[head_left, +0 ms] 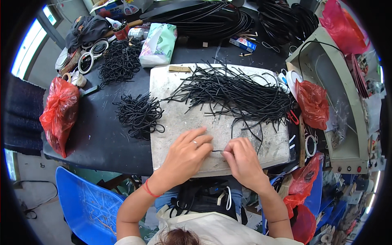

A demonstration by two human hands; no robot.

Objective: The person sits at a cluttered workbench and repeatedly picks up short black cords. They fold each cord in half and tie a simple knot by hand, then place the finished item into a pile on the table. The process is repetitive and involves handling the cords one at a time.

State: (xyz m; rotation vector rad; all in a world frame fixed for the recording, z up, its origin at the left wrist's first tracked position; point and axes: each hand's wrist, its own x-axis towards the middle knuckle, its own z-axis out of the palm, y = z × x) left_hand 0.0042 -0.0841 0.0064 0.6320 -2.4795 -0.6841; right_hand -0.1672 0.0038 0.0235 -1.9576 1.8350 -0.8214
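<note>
Over the near part of a worn white board, my left hand and my right hand face each other, a short gap between them. A thin black cord spans that gap. My right thumb and fingers pinch one end of it; the other end runs under my left fingers, which are bent around it, their grip partly hidden. Beyond my hands lies a large heap of loose straight black cords, a few strands trailing toward my right hand. Left of the board sits a pile of looped black cords.
Another looped cord pile lies farther back, beside a tissue pack. Red plastic bags stand left and right. Coils of black strip fill the back. A beige machine housing borders the right; a blue chair stands at lower left.
</note>
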